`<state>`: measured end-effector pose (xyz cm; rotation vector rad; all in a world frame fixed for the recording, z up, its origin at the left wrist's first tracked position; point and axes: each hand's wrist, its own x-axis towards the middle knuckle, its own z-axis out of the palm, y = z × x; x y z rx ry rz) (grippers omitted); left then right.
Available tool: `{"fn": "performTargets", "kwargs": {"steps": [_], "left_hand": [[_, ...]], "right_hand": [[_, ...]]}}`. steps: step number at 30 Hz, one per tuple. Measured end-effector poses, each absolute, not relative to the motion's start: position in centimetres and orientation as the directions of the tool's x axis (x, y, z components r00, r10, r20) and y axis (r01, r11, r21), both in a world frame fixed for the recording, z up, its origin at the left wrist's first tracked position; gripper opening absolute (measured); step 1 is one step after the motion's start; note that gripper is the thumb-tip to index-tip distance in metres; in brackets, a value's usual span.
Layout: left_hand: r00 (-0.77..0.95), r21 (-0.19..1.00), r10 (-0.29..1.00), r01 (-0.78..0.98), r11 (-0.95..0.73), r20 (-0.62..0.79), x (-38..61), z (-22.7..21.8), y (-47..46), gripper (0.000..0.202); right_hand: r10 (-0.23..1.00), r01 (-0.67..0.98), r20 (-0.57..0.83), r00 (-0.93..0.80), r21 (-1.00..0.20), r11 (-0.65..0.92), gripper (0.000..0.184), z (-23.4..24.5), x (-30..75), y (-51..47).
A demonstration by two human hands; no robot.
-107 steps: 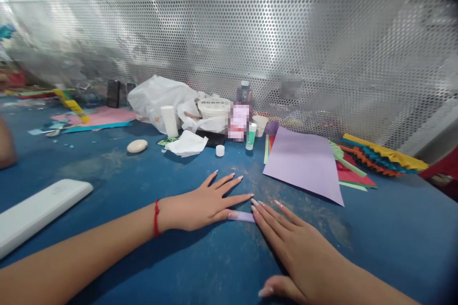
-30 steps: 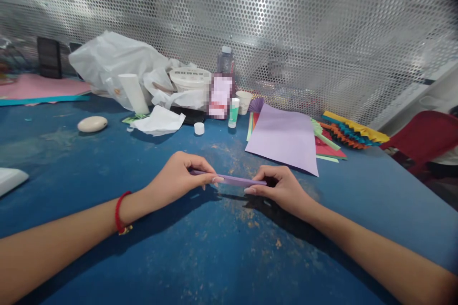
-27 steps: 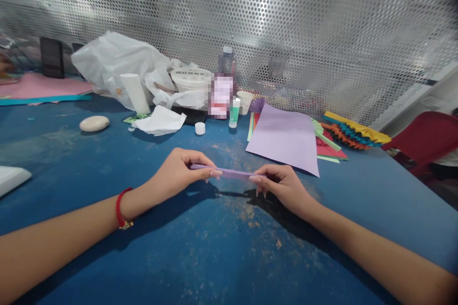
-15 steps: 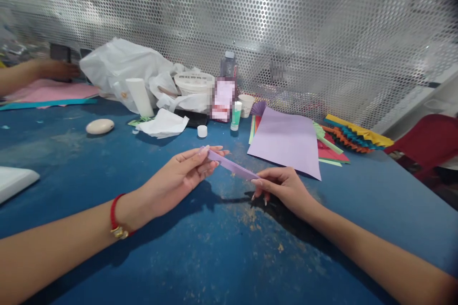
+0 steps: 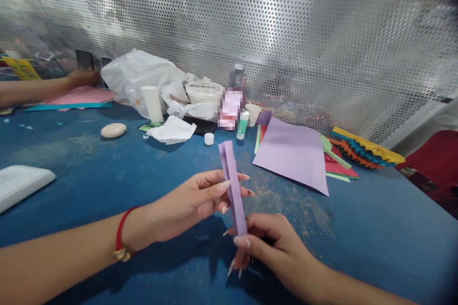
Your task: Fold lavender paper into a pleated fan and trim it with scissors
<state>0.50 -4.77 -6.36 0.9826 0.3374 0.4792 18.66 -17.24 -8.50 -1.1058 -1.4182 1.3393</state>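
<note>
A narrow folded strip of purple paper (image 5: 234, 183) stands nearly upright above the blue table, with a fold running along its length. My left hand (image 5: 200, 200), a red bracelet at its wrist, pinches the strip around its middle between thumb and fingers. At the lower end, my right hand (image 5: 275, 248) grips it between thumb and forefinger. Beyond the hands, to the right, a purple paper sheet (image 5: 293, 155) lies over sheets of other colours.
Along the back are a white plastic bag (image 5: 143, 76), a phone (image 5: 231, 108), a glue tube (image 5: 242, 125) and a paper cup (image 5: 253, 114). Pleated paper strips (image 5: 368, 147) lie right. Another person's hand (image 5: 84, 77) is at far left, near pink paper (image 5: 80, 96).
The purple strip has turned from nearly level to nearly upright. My left hand has shifted from its end to its middle; my right hand has moved down and nearer.
</note>
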Motion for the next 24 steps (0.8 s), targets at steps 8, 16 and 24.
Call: {"fn": "performTargets", "kwargs": {"steps": [8, 16, 24], "left_hand": [[0.777, 0.849, 0.603, -0.185, 0.495, -0.182, 0.7, -6.6, -4.2, 0.037], [0.786, 0.893, 0.590, -0.116, 0.436, -0.186, 0.5, -6.5, -4.1, 0.040], [0.811, 0.841, 0.552, -0.153, 0.520, -0.193, 0.4, -6.6, -3.8, 0.042]], "right_hand": [[0.983, -0.021, 0.007, -0.183, -1.000, 0.003, 0.038, -9.0, 19.5, -16.6], [0.986, -0.030, 0.009, -0.167, -1.000, 0.004, 0.040, -8.9, 19.5, -16.7], [0.985, -0.025, 0.009, -0.171, -1.000, 0.005, 0.042, -8.8, 19.6, -16.7]]}}
